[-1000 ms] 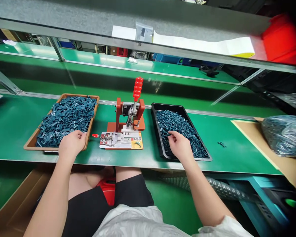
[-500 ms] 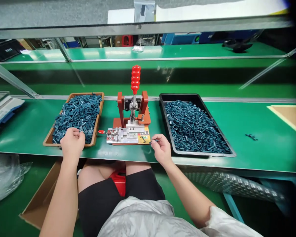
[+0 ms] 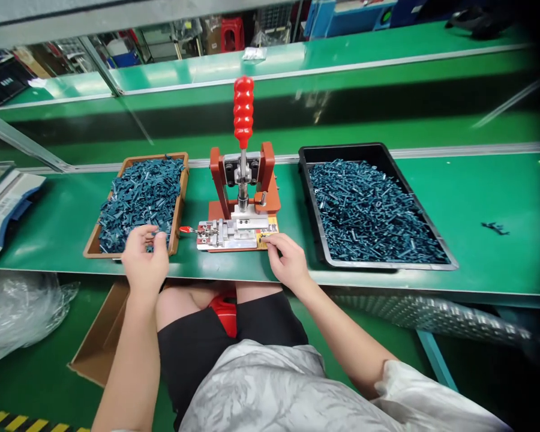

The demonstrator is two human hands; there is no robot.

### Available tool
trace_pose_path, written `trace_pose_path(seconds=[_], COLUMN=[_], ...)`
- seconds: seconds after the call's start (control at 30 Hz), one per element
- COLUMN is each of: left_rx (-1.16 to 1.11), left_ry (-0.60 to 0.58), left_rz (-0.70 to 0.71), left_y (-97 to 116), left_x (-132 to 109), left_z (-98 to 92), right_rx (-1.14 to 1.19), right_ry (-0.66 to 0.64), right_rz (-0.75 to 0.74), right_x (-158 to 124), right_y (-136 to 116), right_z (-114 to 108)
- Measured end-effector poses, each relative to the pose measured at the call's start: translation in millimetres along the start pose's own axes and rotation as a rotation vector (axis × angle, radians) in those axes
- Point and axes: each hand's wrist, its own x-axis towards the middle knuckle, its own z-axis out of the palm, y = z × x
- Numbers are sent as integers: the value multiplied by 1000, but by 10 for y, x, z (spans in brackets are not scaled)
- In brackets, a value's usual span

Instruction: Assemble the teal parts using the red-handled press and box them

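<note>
Now, left hand [image 3: 144, 258] curled over matte teal parts [image 3: 139, 204], right hand [image 3: 287, 260] pinched against steel jig [image 3: 231, 235]

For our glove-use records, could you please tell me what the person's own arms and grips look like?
The left grip and right grip are bare, without gloves, and no watch or band shows at the wrists. The left arm and right arm are bare too. A loose, crumpled, pale short sleeve ends above the right elbow.
</note>
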Motion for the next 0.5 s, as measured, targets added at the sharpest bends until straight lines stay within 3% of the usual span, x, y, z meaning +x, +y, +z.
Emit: trace_pose_path(seconds=[0.13,0.23,0.33,0.5], left_rx=[-93,-68,-42,93], left_ry=[-328,-479,-546,-605], left_rz=[119,255,326,282], left_y=[315,409,456,553], left_x=[-228,-265,-211,-68], left_z=[271,483,654,860], right_rx=[-164,-123,-51,119], right_ry=[12,34,60,108], right_rz=[18,2,-4,177], right_x=[5,15,17,47], right_y=[-5,3,17,71], right_z=[42,49,32,-4])
